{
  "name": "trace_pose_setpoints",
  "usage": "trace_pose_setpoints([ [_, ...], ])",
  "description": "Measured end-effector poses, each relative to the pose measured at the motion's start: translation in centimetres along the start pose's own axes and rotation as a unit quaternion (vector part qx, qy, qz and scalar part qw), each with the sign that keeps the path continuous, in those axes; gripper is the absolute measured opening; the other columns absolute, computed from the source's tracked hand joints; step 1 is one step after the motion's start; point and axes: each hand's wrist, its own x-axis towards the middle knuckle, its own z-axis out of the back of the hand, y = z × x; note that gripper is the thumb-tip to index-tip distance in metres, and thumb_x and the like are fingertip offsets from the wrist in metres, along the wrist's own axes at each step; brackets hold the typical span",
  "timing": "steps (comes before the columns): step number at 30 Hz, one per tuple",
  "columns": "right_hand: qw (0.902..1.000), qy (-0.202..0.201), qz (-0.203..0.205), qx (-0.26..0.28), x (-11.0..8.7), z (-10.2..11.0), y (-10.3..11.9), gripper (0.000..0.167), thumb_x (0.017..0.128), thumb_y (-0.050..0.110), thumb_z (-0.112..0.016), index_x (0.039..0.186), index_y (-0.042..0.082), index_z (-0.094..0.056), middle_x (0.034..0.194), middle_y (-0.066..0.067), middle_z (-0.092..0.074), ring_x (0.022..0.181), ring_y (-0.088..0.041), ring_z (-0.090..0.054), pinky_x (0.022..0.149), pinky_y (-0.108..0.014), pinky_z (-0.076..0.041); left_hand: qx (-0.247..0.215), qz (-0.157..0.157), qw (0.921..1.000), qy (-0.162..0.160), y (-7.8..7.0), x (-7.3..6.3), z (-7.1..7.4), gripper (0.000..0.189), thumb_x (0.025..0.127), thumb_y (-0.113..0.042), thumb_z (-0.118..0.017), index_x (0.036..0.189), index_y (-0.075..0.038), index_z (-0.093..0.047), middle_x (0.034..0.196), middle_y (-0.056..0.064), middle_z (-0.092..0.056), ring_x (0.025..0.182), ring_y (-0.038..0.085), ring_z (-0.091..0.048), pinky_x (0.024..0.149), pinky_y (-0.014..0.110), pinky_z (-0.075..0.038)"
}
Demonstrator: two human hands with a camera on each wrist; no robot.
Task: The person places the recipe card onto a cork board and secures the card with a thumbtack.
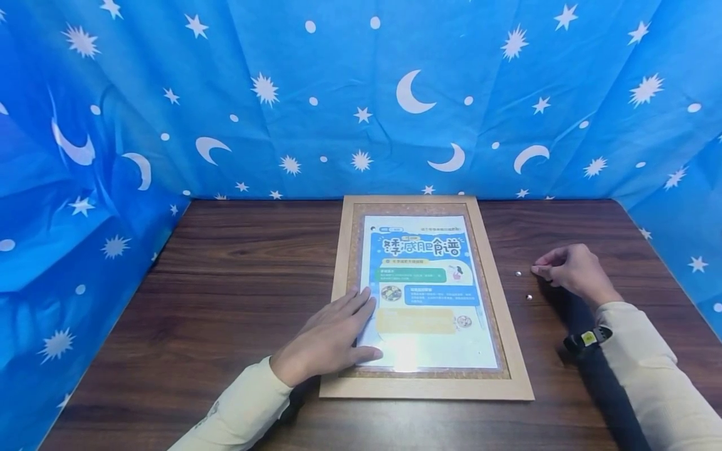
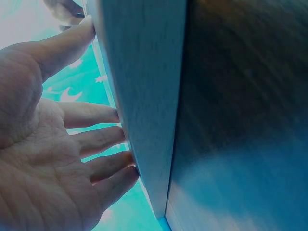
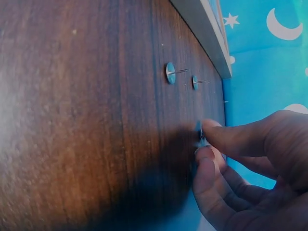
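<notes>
A printed sheet with blue, green and yellow blocks lies on a cork board in a light wooden frame. My left hand rests on the sheet's left side, fingers spread and fairly straight; the left wrist view shows this hand palm-on beside the frame's edge. To the right of the board, my right hand pinches a thumbtack between thumb and fingertips, low over the table. Two more thumbtacks, one nearer and one farther, lie pins up between that hand and the board.
The dark wood-grain table carries the board near its middle. A blue cloth with white moons and stars hangs behind and along both sides. On the right wrist sits a dark band with a small device. Light glares on the sheet's lower part.
</notes>
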Motion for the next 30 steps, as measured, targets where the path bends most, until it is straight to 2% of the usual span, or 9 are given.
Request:
trace_pose_setpoints([
  [5, 0.9999, -0.010, -0.003, -0.011, 0.1, -0.1, 0.0, 0.022, 0.097, 0.012, -0.069, 0.101, -0.009, -0.071, 0.084, -0.011, -0.070, 0.071, -0.019, -0.064, 0.061, -0.027, -0.052, 0.000, 0.002, 1.0000, 0.002, 0.0, 0.1, -0.1, 0.084, 0.094, -0.048, -0.069, 0.156, -0.003, -0.036, 0.166, 0.014, -0.023, 0.154, 0.033, -0.014, 0.122, 0.054, -0.019],
  [9, 0.9999, -0.011, 0.006, -0.003, 0.0, -0.1, 0.2, 0.020, 0.099, 0.008, -0.064, 0.101, -0.010, -0.069, 0.085, -0.012, -0.070, 0.073, -0.019, -0.064, 0.061, -0.027, -0.055, -0.001, 0.001, 1.0000, 0.002, 0.0, 0.1, -0.1, 0.084, 0.094, -0.048, -0.069, 0.156, -0.003, -0.036, 0.166, 0.014, -0.024, 0.154, 0.033, -0.014, 0.122, 0.054, -0.020],
  [13, 0.9997, -0.012, 0.022, -0.001, -0.4, -0.1, 0.9, 0.018, 0.100, 0.007, -0.062, 0.101, -0.010, -0.067, 0.087, -0.015, -0.070, 0.074, -0.019, -0.066, 0.062, -0.026, -0.058, -0.001, 0.003, 1.0000, 0.002, 0.0, 0.1, 0.0, 0.084, 0.094, -0.048, -0.070, 0.156, -0.002, -0.036, 0.165, 0.015, -0.024, 0.154, 0.034, -0.015, 0.121, 0.054, -0.020],
  [23, 0.9961, -0.021, 0.077, -0.037, -0.8, -0.6, 3.2, 0.022, 0.100, 0.013, -0.064, 0.103, -0.008, -0.070, 0.084, -0.013, -0.070, 0.071, -0.020, -0.067, 0.060, -0.025, -0.054, 0.000, 0.004, 1.0000, 0.002, 0.1, 0.1, 0.0, 0.084, 0.093, -0.048, -0.069, 0.156, -0.003, -0.036, 0.166, 0.014, -0.024, 0.154, 0.034, -0.015, 0.121, 0.054, -0.020],
  [26, 0.9956, -0.020, 0.085, -0.034, -0.9, -0.8, 3.9, 0.022, 0.100, 0.014, -0.066, 0.103, -0.007, -0.071, 0.086, -0.014, -0.071, 0.072, -0.022, -0.068, 0.062, -0.028, -0.057, 0.000, 0.003, 1.0000, 0.001, 0.1, 0.1, -0.1, 0.085, 0.093, -0.048, -0.070, 0.156, -0.002, -0.036, 0.165, 0.015, -0.024, 0.154, 0.034, -0.015, 0.121, 0.054, -0.020],
  [30, 0.9951, -0.015, 0.094, -0.024, -1.2, -1.1, 4.9, 0.021, 0.098, 0.013, -0.069, 0.104, -0.007, -0.073, 0.088, -0.015, -0.074, 0.076, -0.027, -0.072, 0.069, -0.038, -0.061, 0.000, 0.004, 1.0000, 0.001, 0.0, 0.1, -0.1, 0.085, 0.093, -0.048, -0.070, 0.156, -0.003, -0.036, 0.165, 0.014, -0.024, 0.154, 0.034, -0.015, 0.122, 0.054, -0.020],
])
